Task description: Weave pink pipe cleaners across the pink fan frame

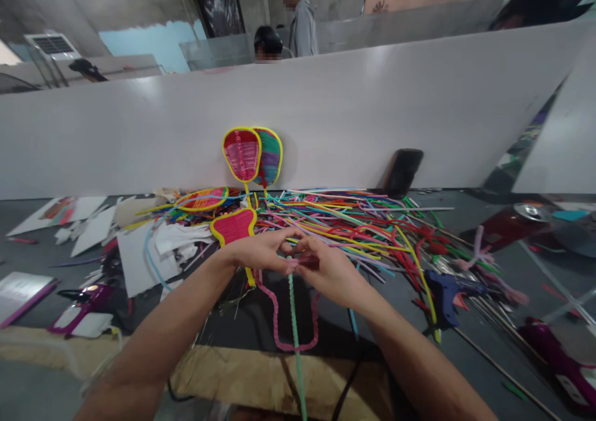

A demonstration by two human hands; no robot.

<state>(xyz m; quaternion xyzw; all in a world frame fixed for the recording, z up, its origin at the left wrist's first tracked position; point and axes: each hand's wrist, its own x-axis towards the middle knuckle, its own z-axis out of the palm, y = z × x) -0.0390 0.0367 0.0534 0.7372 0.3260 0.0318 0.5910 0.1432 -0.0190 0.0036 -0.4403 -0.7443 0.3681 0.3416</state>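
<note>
Both hands meet at the middle of the table's near side, fingertips pinched together. My left hand (265, 248) and my right hand (326, 269) grip a pink pipe cleaner frame (275, 321), bent into a rounded outline that hangs below them. A mint green pipe cleaner (295, 328) runs down from the fingertips, crossing the frame's lower edge and reaching toward me. Fingers partly hide where the pink and green pieces meet. Just beyond my left hand lies a red fan-shaped piece with a yellow edge (235, 225).
Two finished-looking fan shapes (242, 154) lean on the white partition (139, 135). Loose pipe cleaners (335, 222) spread across the dark table. A blue glue gun (444, 294), a phone (404, 171) and a can (516, 222) stand right; a purple glue gun (86, 303) lies left. People are beyond the partition.
</note>
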